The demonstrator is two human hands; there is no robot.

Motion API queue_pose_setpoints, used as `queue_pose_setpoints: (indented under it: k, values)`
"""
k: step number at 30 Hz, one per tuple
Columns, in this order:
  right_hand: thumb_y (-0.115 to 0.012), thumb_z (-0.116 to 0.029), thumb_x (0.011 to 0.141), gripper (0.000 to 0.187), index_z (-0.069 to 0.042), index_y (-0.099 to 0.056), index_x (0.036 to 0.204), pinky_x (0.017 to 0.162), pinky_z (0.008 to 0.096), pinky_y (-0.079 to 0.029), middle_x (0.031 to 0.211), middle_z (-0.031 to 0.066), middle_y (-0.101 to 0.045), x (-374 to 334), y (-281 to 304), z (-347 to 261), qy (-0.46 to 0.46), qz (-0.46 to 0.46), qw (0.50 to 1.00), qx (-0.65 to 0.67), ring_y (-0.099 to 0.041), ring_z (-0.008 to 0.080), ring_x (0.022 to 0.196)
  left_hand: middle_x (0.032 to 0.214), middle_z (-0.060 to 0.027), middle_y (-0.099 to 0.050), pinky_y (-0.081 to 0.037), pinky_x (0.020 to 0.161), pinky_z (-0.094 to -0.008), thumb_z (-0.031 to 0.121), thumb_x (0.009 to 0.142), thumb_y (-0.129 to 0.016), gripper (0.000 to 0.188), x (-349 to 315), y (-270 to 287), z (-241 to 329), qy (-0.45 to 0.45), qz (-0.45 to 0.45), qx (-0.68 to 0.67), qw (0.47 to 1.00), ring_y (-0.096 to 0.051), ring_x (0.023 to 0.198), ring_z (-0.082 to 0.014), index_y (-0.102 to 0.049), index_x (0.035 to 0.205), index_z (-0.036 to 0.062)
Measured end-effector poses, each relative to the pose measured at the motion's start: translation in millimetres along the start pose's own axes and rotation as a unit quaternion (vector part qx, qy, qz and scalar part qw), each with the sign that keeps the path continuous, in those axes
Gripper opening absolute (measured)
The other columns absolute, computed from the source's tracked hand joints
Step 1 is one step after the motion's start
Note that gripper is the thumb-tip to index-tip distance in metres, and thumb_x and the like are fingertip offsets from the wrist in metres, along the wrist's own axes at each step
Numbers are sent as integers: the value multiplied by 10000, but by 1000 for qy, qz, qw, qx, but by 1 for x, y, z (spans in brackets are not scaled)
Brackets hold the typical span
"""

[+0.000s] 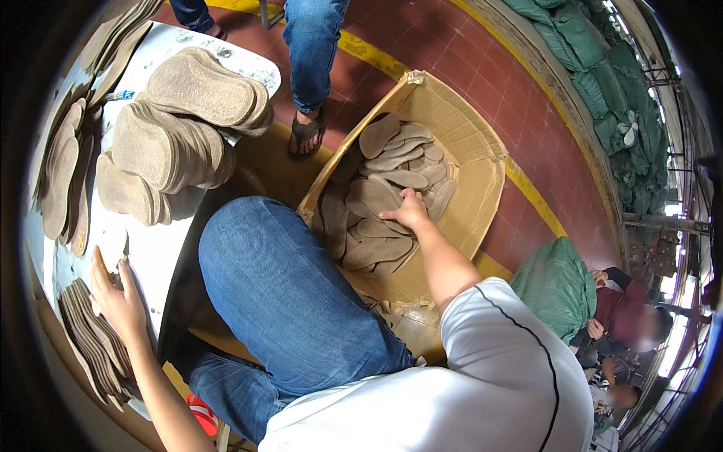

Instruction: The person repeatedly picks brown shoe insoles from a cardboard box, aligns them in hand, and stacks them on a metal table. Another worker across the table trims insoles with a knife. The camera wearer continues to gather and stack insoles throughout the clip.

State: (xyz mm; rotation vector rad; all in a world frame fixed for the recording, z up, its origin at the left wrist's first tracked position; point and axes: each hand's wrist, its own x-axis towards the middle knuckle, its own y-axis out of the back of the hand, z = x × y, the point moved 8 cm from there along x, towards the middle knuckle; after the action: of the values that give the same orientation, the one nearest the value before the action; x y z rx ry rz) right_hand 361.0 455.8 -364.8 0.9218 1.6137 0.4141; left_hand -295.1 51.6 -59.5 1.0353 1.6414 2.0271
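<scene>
Brown shoe insoles point(380, 233) lie loosely heaped in an open cardboard box point(471, 200). My right hand point(408, 211) reaches into it, thumb and fingers closed at the edge of one insole point(376, 194). On the white table at my left, my left hand point(120, 301) rests with its fingers apart. A small yellowish item point(124, 258) shows at one fingertip, too small to name. Beside this hand stands a row of insoles point(94, 339) on edge. Farther along the table are neat stacks of insoles point(166, 147).
The white table point(151, 279) runs along my left, with more insoles point(64, 177) at its far side. A person's jeans leg and sandalled foot point(305, 135) stand beyond the box. A green sack point(553, 290) lies to the right, near other people. Green bags point(602, 83) are piled at the back right.
</scene>
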Motion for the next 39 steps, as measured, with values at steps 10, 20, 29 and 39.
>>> queue_pose_setpoints:
  k: [10,20,29,39]
  values:
    - [-1120,-520,671,1270,-100,-477,1683,1284,597,-470,1639,216,-683,-19,12,-22,-19,55,991,-122,-625,399,1562,1799,-151,-571,-272,1358,-772,429,1201,-667,679,1,5,7,-9,13,24,1000,-526,1663,-378,-513,1806,161]
    - [-1081,-454,777,1140,-106,-526,1711,1245,496,-543,1621,184,-722,-46,11,-50,90,61,992,-63,-676,404,1510,1769,-142,-600,-270,1340,-813,387,1180,-683,674,0,6,13,19,-10,19,1000,-537,1648,-394,-520,1796,166]
    - [-1037,-441,843,977,-140,-598,1662,1157,540,-591,1505,204,-778,-159,-3,-80,226,115,966,-56,-734,443,1393,1743,-180,-602,-242,1331,-863,430,1099,-777,770,-4,19,23,-17,74,57,996,-485,1678,-427,-533,1769,142]
    - [-1067,-88,815,914,-20,-594,1594,1150,460,-636,1481,147,-758,-234,160,-73,284,85,848,438,-763,280,1329,1746,-143,-622,-217,1403,-730,194,1034,-803,730,-45,90,63,-84,253,-114,957,-452,1710,-433,-578,1716,60]
